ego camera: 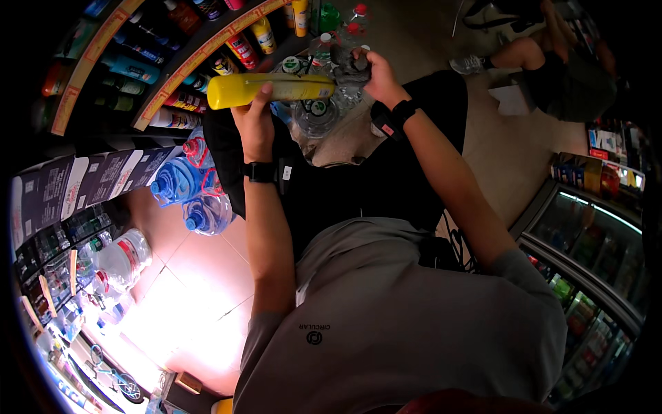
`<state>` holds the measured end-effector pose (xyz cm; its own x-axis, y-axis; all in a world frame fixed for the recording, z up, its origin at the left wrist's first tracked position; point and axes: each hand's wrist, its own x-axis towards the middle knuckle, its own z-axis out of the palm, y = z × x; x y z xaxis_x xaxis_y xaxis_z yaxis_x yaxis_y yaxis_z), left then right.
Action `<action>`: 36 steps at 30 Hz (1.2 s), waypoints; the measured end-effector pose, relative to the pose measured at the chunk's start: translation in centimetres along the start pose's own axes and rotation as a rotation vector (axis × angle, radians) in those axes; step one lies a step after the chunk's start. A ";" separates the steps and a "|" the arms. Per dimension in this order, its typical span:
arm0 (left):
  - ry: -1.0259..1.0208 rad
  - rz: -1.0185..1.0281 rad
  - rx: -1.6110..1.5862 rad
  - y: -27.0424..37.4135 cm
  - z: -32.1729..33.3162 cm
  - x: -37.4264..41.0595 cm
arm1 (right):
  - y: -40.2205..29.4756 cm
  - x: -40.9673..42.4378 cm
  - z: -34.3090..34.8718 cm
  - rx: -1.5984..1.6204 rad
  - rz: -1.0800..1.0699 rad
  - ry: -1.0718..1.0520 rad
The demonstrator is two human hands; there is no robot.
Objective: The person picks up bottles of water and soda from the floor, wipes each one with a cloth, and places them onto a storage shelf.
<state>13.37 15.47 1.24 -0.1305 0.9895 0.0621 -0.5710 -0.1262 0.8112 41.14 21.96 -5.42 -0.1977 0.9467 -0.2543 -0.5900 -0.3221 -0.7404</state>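
My left hand [254,124] grips a yellow bottle [243,89] that lies nearly level, its rounded end to the left and a label along its side. In my right hand [381,77] is a crumpled dark grey cloth [349,66], held just off the bottle's right end. Below and behind the cloth stand clear plastic water bottles [316,115], some with red caps. A shelf [209,49] with spray cans and bottles rises at the left, beyond the yellow bottle.
Large blue-capped water jugs [178,181] stand on the floor by my left leg. Printed cartons [93,183] line a lower shelf. Another person [538,67] sits at the upper right. A glass-doored drinks cooler [584,248] is on the right. A small bicycle [121,380] appears at lower left.
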 end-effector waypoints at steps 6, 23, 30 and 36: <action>-0.103 -0.056 0.064 -0.8 0.1 -0.1 | -2.0 -1.7 2.6 -0.377 -0.142 -0.137; -0.444 -0.191 0.157 -1.2 1.7 -0.5 | -8.2 -5.1 13.0 -1.321 -0.534 -0.544; -0.446 -0.203 0.216 -1.3 2.0 -0.4 | -8.1 -4.7 13.1 -1.405 -0.572 -0.390; -0.477 -0.105 0.423 -1.2 1.9 -0.1 | -6.8 -4.9 13.4 -1.494 -0.673 -0.345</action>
<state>15.64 15.71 1.37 0.3392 0.9298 0.1429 -0.1795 -0.0851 0.9801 35.63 19.54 9.26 -0.5075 0.7991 0.3223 0.5370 0.5858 -0.6070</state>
